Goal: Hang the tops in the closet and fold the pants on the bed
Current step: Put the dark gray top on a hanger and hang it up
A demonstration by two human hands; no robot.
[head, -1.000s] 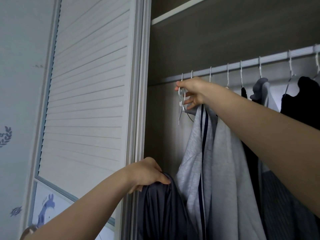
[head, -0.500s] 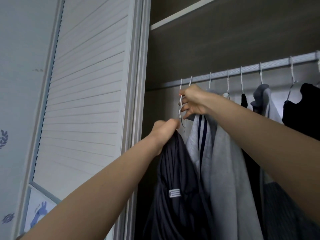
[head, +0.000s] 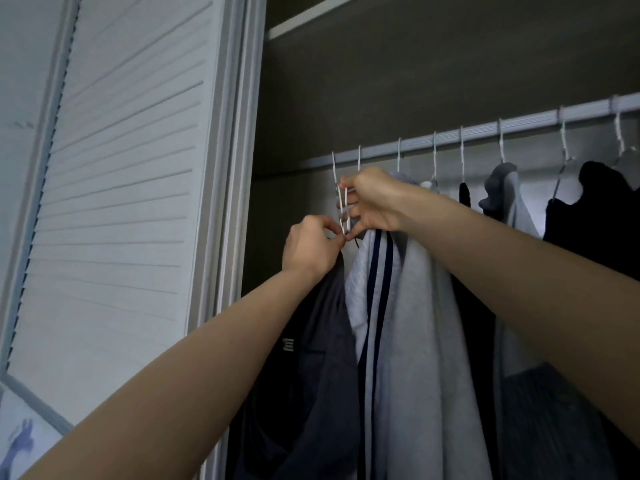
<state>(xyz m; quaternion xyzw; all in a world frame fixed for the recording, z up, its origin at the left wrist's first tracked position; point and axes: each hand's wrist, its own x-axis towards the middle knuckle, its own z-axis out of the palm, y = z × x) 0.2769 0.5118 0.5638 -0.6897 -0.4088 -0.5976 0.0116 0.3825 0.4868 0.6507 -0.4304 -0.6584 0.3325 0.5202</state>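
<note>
A dark navy top hangs down from my left hand, which grips its upper edge just under the closet rod. My right hand holds a white wire hanger that hooks on the rod's left end. The two hands nearly touch at the hanger's neck. To the right of the navy top hangs a grey top with dark blue stripes. How the navy top sits on the hanger is hidden by my hands.
The white louvred closet door stands to the left. Several more hangers on the rod carry grey and black garments to the right. A shelf edge runs above the rod.
My left hand rose with the navy top from low in the closet up to the hanger. My right hand stayed on the hanger by the rod.
</note>
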